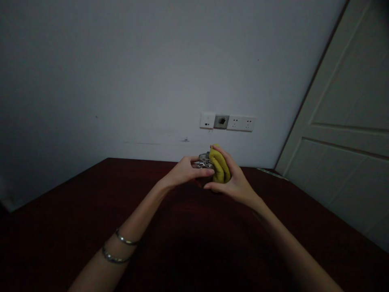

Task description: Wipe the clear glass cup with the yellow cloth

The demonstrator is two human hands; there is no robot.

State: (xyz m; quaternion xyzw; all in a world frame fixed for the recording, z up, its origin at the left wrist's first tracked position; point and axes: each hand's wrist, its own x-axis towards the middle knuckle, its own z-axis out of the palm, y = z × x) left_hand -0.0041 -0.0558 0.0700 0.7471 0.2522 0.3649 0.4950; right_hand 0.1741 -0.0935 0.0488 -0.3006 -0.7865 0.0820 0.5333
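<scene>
Above the far part of a dark red-brown table [91,211], my left hand [182,172] pinches a small shiny metal object [204,160], perhaps a ring or bangle. My right hand [232,180] is closed round a folded yellow cloth [219,165] that presses against the metal object. The two hands meet in the middle of the view. Two thin silver bangles [121,247] sit on my left forearm. What exactly the metal object is I cannot make out.
A pale wall stands just behind the table, with a row of white sockets and a grey plate [227,122]. A white panelled door [346,134] fills the right side. The room is dim.
</scene>
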